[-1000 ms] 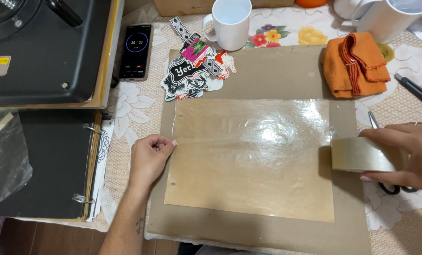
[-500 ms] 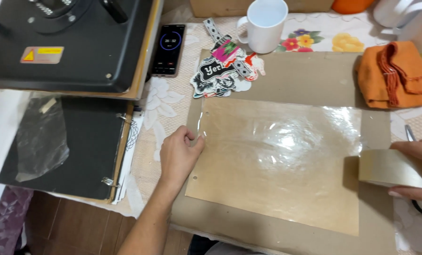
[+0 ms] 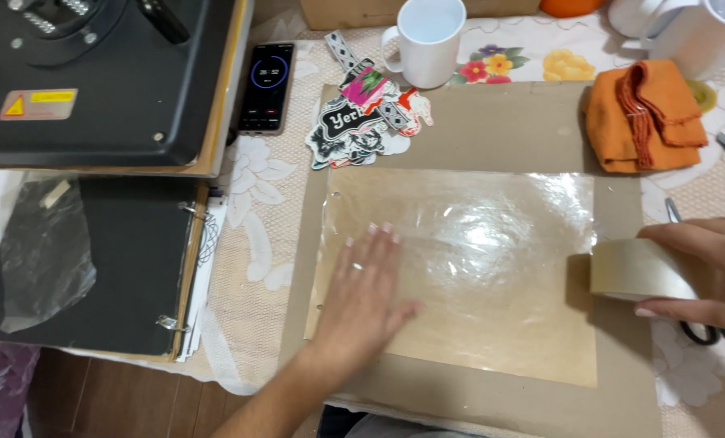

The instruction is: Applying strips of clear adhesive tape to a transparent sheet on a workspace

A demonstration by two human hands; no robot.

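We press our left hand point(image 3: 362, 288) flat, fingers spread, on the taped paper sheet point(image 3: 468, 268). Our right hand point(image 3: 699, 272) grips the tape roll point(image 3: 638, 270) at the sheet's right edge. Glossy tape covers most of the sheet; the roll seems uncut.

I note a tan cardboard sheet point(image 3: 492, 122), glossy clear film point(image 3: 476, 259), a beige tape roll point(image 3: 634, 269), an orange cloth point(image 3: 638, 113), a white mug point(image 3: 427, 40) and a floral cream tablecloth point(image 3: 257, 203).
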